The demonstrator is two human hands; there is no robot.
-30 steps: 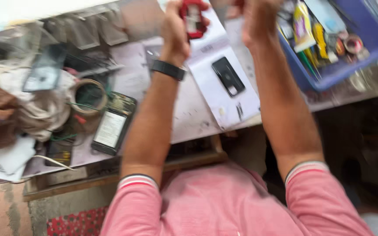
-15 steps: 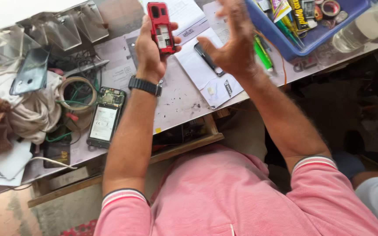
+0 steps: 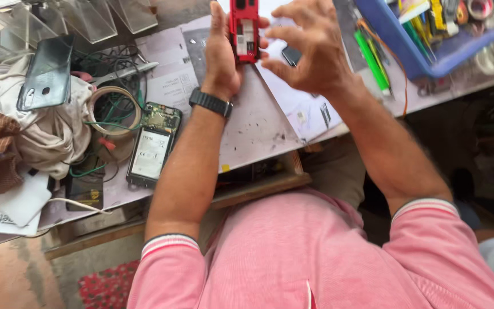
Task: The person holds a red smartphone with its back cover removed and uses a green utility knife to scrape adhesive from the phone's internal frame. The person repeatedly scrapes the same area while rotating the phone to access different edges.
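Holding a small red phone [image 3: 244, 30] upright above the desk [image 3: 247, 129], the left hand [image 3: 222, 54] had its grip wrapped round the handset's left edge, with the back cover off and the inner compartment facing the camera. The right hand [image 3: 310, 48] hovered just beside the phone's right edge, fingers spread and curled, thumb and fingertips close to the casing but grasping nothing that could be made out. By the look of it, the step in hand was work on the opened back of the handset, and a next move would call for a fine pinch from the right fingertips while the left kept the phone steady. On the desk to the left lay a larger opened phone [image 3: 152, 146], face down, near a coil of wire [image 3: 112, 109] and a heap of cloth [image 3: 24, 134]. A blue tray [image 3: 424, 57] of tools sat at the far right.
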